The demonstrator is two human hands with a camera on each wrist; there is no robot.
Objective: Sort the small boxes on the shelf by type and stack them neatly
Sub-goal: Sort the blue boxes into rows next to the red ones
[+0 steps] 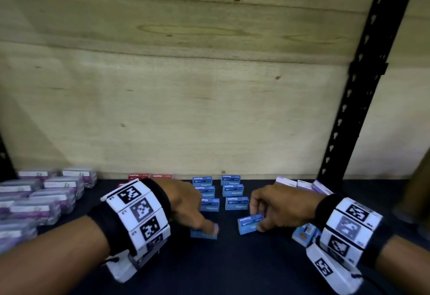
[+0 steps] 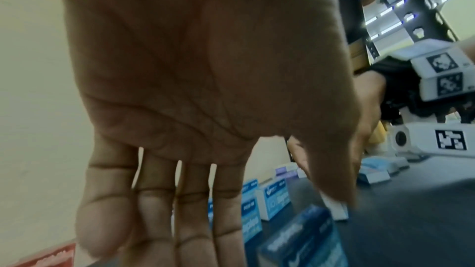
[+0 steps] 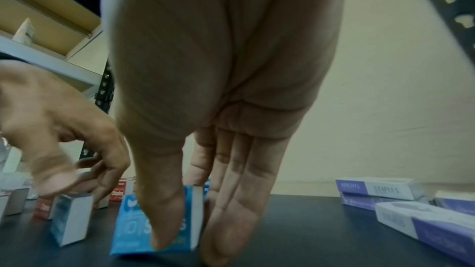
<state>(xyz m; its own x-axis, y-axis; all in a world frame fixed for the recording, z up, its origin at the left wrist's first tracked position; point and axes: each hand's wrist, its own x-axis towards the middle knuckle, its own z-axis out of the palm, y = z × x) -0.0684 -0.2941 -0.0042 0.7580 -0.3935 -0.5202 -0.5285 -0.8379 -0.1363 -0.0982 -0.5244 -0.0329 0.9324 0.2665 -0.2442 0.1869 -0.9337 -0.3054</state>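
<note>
Two blue staple boxes lie loose on the shelf point(image 1: 232, 266), in front of two columns of like boxes point(image 1: 232, 193). Right hand point(image 1: 282, 207) pinches one loose box point(image 1: 249, 223), thumb on the near face, fingers behind; its long axis runs roughly 9 to 3 o'clock, slightly skewed. The right column's front box point(image 1: 236, 203) sits at about 11 o'clock from it, close by; judged next move: a short push forward and a slight squaring turn. Left hand point(image 1: 186, 204) is over the other loose box point(image 1: 203, 234), thumb tip touching it, fingers extended, not clamped. That box lies at 6 o'clock from the left column point(image 1: 206, 192).
</note>
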